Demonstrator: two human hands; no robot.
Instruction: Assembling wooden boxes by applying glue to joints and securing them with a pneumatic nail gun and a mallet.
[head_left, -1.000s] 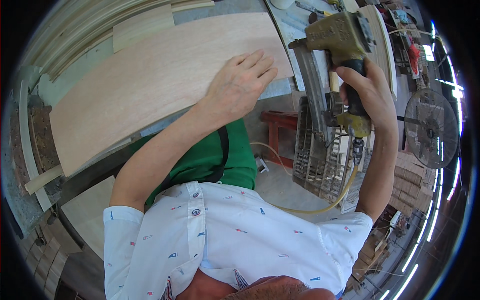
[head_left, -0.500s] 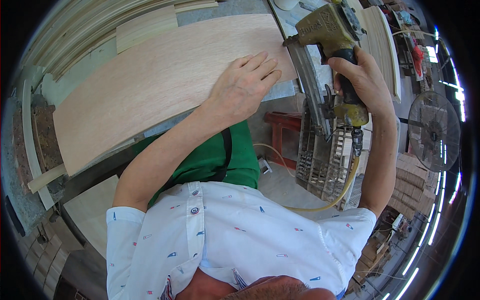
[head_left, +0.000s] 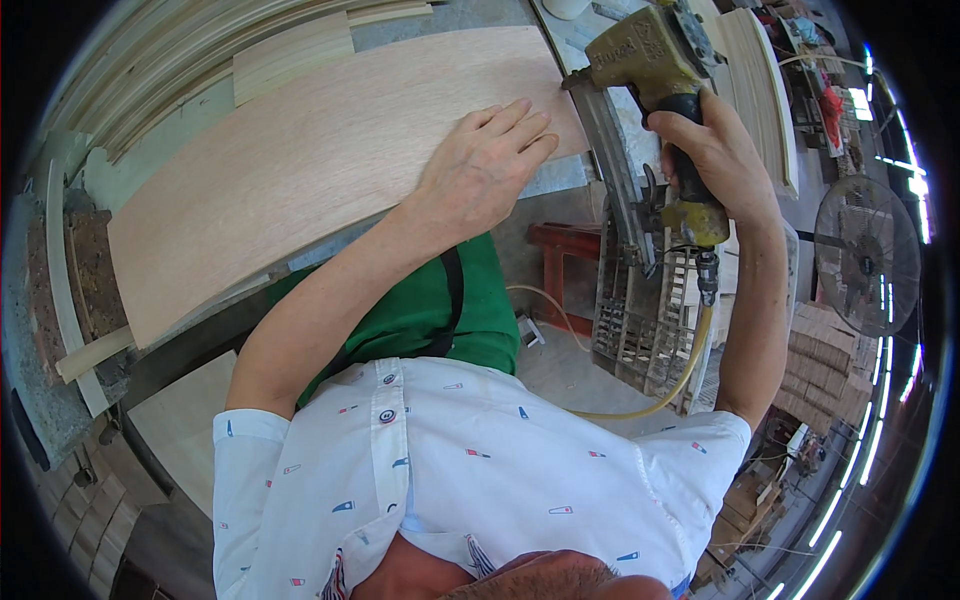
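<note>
Two bare hands are at the right end of the bench (head_left: 560, 178), where a long plywood panel (head_left: 300, 170) lies lengthwise along the near edge. The left hand (head_left: 485, 165) is palm down on it near its right end, fingers loosely spread and gripping nothing; the right hand (head_left: 715, 155) is wrapped around the handle of a nail gun (head_left: 645, 55), whose nose stands at the panel's right edge, though I cannot tell whether it touches. Most serious, I judge, is the closeness of the left fingertips to that nose: if the gun kicked, or a fastener came out askew, the hand would be in its path. Whether a finger rests on the trigger is hidden, so an accidental shot cannot be ruled out. With the nose so close to the rim, a badly placed fastener could also split the veneer or miss the wood. Pressure from one hand at one end might let the panel pivot, its left end swinging past the bench's near edge or against the smaller board (head_left: 290, 65) toward the far edge. Below the near edge, the yellow hose (head_left: 685, 375) passes close to a slatted crate (head_left: 650, 330); should it snag there, the tug could pull the gun off line.
</note>
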